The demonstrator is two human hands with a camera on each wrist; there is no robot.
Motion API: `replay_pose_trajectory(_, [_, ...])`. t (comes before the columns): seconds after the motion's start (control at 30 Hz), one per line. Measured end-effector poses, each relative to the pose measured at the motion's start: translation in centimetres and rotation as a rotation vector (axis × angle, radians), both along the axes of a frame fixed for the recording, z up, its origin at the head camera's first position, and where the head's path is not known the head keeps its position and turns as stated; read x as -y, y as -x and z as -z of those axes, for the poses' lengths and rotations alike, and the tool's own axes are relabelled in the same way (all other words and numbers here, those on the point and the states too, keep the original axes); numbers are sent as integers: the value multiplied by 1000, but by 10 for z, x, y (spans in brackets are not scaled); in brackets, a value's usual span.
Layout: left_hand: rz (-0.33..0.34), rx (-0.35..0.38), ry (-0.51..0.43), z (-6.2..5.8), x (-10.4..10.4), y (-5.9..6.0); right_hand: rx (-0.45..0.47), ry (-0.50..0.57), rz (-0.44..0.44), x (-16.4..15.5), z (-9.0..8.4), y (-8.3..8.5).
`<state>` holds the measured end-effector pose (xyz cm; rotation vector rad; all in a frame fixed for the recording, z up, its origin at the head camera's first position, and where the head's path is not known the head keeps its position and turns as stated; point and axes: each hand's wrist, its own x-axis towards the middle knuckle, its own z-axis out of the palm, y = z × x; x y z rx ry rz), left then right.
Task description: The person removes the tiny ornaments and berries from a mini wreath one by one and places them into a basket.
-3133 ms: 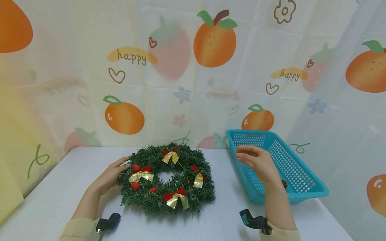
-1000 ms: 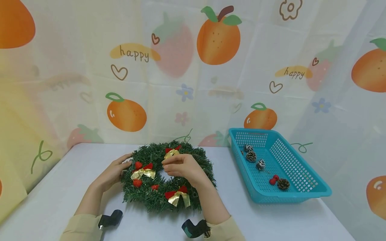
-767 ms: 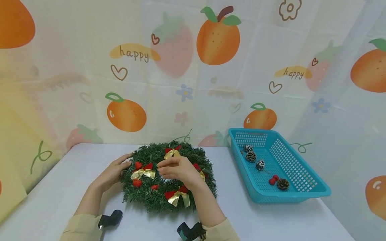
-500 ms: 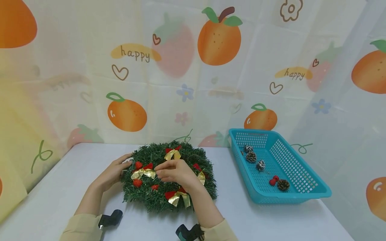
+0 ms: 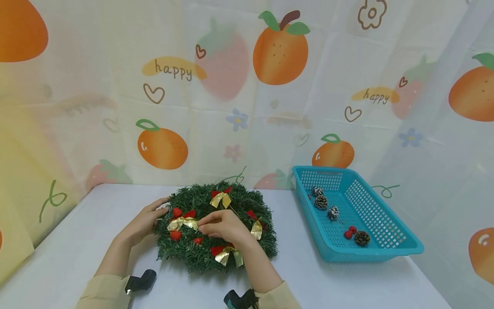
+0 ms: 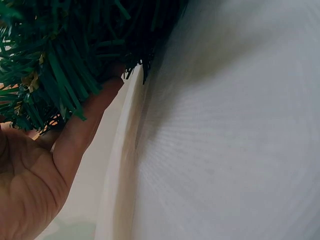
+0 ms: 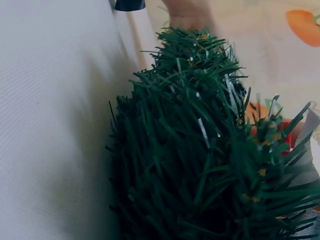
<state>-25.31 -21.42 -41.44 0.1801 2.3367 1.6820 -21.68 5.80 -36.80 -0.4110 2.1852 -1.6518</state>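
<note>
1. The right hand (image 5: 225,226) hovers over the Christmas wreath (image 5: 216,257) on the white table (image 5: 347,283), fingertips pinched at its inner ring; what they hold cannot be told.
2. The left hand (image 5: 143,223), fingers relaxed, rests against the wreath's left edge.
3. Farther right, the blue basket (image 5: 390,249) holds pine cones (image 5: 321,201).

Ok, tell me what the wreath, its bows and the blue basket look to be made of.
Wreath: likely plastic; thin, flat, stiff dark-green needles, some with a silvery glint in the right wrist view.
Bows: probably metallic ribbon; shiny gold loops under red tops, which may be fabric.
Basket: moulded plastic, by its uniform glossy turquoise colour and its regular grid of holes.
</note>
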Motion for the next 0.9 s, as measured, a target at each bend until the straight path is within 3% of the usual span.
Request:
replay_pose_trajectory(0.2, [2, 1, 4, 0, 0, -1, -56, -86, -20, 2, 3, 0])
replay_pose_trajectory(0.9, [-2, 11, 13, -1, -1, 0, -61, -72, -33, 7, 12, -6])
